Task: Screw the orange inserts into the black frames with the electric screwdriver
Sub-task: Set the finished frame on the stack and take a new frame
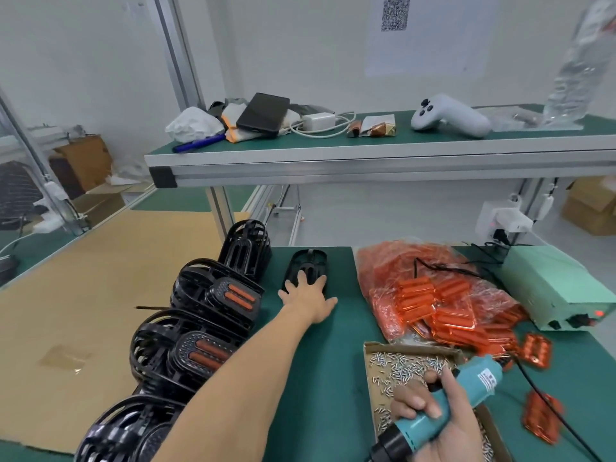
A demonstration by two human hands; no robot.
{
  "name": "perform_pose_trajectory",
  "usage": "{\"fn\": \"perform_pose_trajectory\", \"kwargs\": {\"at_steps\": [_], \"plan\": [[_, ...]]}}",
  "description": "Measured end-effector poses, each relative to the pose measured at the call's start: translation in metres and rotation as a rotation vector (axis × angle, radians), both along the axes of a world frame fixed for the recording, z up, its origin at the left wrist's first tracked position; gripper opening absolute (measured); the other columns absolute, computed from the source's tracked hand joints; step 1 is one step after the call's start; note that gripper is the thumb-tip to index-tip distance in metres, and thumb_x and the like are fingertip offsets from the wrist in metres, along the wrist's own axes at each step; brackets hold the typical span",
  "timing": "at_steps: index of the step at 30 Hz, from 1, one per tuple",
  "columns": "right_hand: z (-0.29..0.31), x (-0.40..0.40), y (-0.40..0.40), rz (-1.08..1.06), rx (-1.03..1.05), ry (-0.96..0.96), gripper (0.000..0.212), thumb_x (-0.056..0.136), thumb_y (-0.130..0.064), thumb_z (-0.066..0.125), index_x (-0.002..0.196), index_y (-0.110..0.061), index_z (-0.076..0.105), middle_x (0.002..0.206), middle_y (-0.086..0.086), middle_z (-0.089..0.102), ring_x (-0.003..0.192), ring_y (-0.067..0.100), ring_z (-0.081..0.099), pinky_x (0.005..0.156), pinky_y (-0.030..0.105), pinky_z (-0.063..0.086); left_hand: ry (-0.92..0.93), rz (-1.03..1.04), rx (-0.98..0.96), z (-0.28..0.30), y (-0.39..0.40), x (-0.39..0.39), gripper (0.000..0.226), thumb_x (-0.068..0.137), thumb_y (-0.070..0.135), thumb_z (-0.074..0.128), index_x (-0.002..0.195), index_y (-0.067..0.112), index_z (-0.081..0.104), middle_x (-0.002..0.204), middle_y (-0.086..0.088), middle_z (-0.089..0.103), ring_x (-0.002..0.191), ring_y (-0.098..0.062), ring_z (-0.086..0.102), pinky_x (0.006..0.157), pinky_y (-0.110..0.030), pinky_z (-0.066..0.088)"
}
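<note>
My left hand (308, 296) reaches far forward, its straight fingers lying on a lone black frame (308, 261) on the green mat. My right hand (436, 415) grips the teal electric screwdriver (443, 408) near the bottom right, above a cardboard tray of small screws (403, 365). A clear bag of orange inserts (430, 291) lies right of the frame, with loose inserts (536, 350) beside it. A row of stacked black frames (200, 328), two showing orange inserts fitted, runs down the left of my arm.
A pale green power unit (553, 288) with cables sits at the right. Brown cardboard (76, 311) covers the bench to the left. A raised shelf (366, 158) above carries a controller, charger, phone case and plastic wrap.
</note>
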State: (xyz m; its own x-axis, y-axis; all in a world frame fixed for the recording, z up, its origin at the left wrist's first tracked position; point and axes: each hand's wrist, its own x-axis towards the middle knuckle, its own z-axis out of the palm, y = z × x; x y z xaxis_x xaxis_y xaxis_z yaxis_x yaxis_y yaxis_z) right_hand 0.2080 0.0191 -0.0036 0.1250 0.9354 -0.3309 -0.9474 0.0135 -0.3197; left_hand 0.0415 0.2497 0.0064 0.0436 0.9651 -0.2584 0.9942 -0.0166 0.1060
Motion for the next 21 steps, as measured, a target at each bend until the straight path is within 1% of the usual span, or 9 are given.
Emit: {"fn": "perform_pose_trajectory", "kwargs": {"at_steps": [3, 6, 10, 13, 16, 17, 18, 19, 21], "plan": [[0.0, 0.0, 0.001, -0.011, -0.018, 0.004, 0.026, 0.083, -0.039, 0.07, 0.07, -0.017, 0.062, 0.048, -0.008, 0.035, 0.047, 0.009, 0.044, 0.041, 0.021, 0.041, 0.022, 0.002, 0.063, -0.002, -0.002, 0.001, 0.06, 0.101, 0.06, 0.044, 0.153, 0.03, 0.038, 0.166, -0.016, 0.013, 0.143, -0.049, 0.026, 0.116, -0.061, 0.025], [0.0, 0.0, 0.0, -0.025, -0.011, 0.004, 0.029, 0.087, -0.039, 0.065, 0.068, -0.017, 0.065, 0.049, -0.007, 0.036, 0.047, 0.01, 0.044, 0.041, 0.022, 0.042, -0.011, 0.017, 0.169, -0.003, -0.009, 0.0, 0.044, 0.104, 0.046, 0.049, 0.144, 0.027, 0.049, 0.153, -0.014, 0.031, 0.131, -0.045, 0.04, 0.108, -0.058, 0.036], [0.002, -0.001, -0.003, -0.025, 0.009, 0.005, 0.027, 0.089, -0.036, 0.063, 0.071, -0.016, 0.064, 0.05, -0.006, 0.037, 0.049, 0.011, 0.045, 0.043, 0.023, 0.044, -0.153, 0.042, 0.247, -0.005, -0.029, -0.003, 0.039, 0.102, 0.04, 0.051, 0.139, 0.028, 0.054, 0.149, -0.009, 0.035, 0.125, -0.041, 0.045, 0.106, -0.054, 0.038], [0.003, -0.002, -0.005, -0.015, 0.023, 0.01, 0.024, 0.09, -0.035, 0.063, 0.074, -0.017, 0.063, 0.051, -0.006, 0.037, 0.051, 0.01, 0.046, 0.044, 0.022, 0.044, -0.477, 0.123, 0.302, 0.004, -0.054, -0.006, 0.036, 0.099, 0.038, 0.052, 0.132, 0.03, 0.062, 0.142, -0.002, 0.044, 0.115, -0.029, 0.055, 0.103, -0.045, 0.043], [0.004, -0.002, -0.007, -0.016, 0.022, 0.01, 0.021, 0.089, -0.033, 0.064, 0.076, -0.017, 0.061, 0.053, -0.007, 0.037, 0.053, 0.01, 0.046, 0.046, 0.022, 0.045, -0.995, 0.212, 0.376, 0.03, -0.092, -0.006, 0.016, 0.096, 0.026, 0.057, 0.103, 0.028, 0.07, 0.101, 0.006, 0.066, 0.077, -0.01, 0.059, 0.081, -0.031, 0.05], [0.004, -0.002, -0.007, -0.017, 0.022, 0.009, 0.021, 0.09, -0.033, 0.064, 0.077, -0.017, 0.06, 0.053, -0.007, 0.036, 0.053, 0.01, 0.046, 0.046, 0.022, 0.045, -1.148, 0.262, 0.367, 0.039, -0.109, -0.006, 0.016, 0.097, 0.024, 0.058, 0.102, 0.03, 0.072, 0.095, 0.011, 0.069, 0.075, -0.006, 0.06, 0.079, -0.029, 0.051], [0.004, -0.002, -0.007, -0.02, 0.027, 0.008, 0.02, 0.09, -0.033, 0.064, 0.077, -0.017, 0.059, 0.054, -0.006, 0.036, 0.053, 0.01, 0.045, 0.046, 0.022, 0.045, -1.298, 0.329, 0.323, 0.047, -0.13, -0.006, 0.017, 0.099, 0.025, 0.058, 0.105, 0.033, 0.072, 0.1, 0.014, 0.072, 0.085, -0.003, 0.065, 0.084, -0.03, 0.053], [0.003, -0.002, -0.008, -0.024, 0.033, 0.007, 0.02, 0.09, -0.032, 0.065, 0.078, -0.017, 0.059, 0.054, -0.006, 0.036, 0.053, 0.01, 0.045, 0.046, 0.021, 0.045, -1.443, 0.391, 0.244, 0.053, -0.153, -0.008, 0.019, 0.101, 0.027, 0.057, 0.11, 0.034, 0.072, 0.108, 0.011, 0.074, 0.099, -0.007, 0.067, 0.094, -0.036, 0.055], [0.003, -0.002, -0.008, -0.031, 0.038, 0.004, 0.02, 0.09, -0.031, 0.066, 0.078, -0.017, 0.06, 0.054, -0.006, 0.037, 0.054, 0.01, 0.046, 0.047, 0.022, 0.045, -1.7, 0.455, 0.062, 0.057, -0.195, -0.014, 0.021, 0.103, 0.031, 0.055, 0.116, 0.028, 0.071, 0.117, -0.002, 0.074, 0.109, -0.024, 0.069, 0.106, -0.053, 0.049]]}}
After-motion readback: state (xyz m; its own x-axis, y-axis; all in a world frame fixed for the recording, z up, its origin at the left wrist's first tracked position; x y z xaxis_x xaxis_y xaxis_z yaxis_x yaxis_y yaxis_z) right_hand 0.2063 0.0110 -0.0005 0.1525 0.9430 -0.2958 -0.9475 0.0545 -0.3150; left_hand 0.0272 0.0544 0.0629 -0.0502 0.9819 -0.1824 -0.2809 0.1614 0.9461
